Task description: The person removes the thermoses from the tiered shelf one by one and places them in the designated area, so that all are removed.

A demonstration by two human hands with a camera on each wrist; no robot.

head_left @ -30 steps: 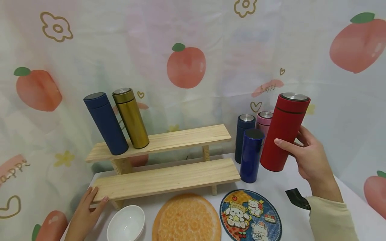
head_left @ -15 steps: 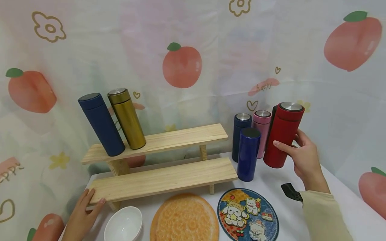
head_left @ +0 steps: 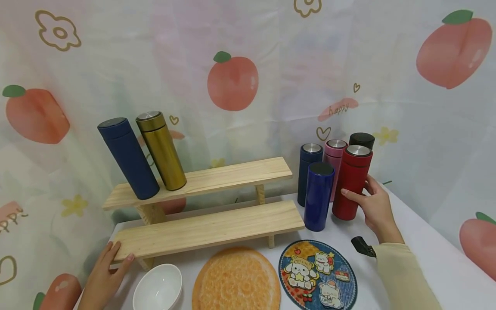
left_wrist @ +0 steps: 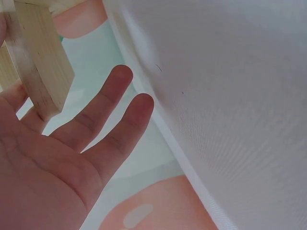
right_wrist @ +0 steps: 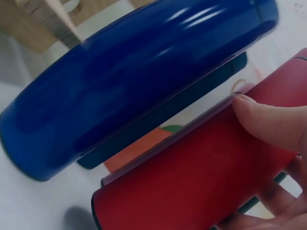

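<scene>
Grasping the red bottle (head_left: 350, 183) in the right hand (head_left: 376, 211), just left of the palm; unclear whether touching the table (head_left: 434, 267). Best kept upright, set gently, without nudging the blue bottle (head_left: 319, 198) farther left or the pink bottle (head_left: 334, 153) and black bottle (head_left: 361, 138) beyond. Touching the lower shelf (head_left: 213, 230) with the left hand (head_left: 101, 277), fingers loosely extended: press lightly.

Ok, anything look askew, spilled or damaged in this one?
The navy bottle and gold bottle on the upper shelf look odd: in the head view both lean left, though their bases seem seated, so that may be lens distortion. I see no spill or damage.
</scene>
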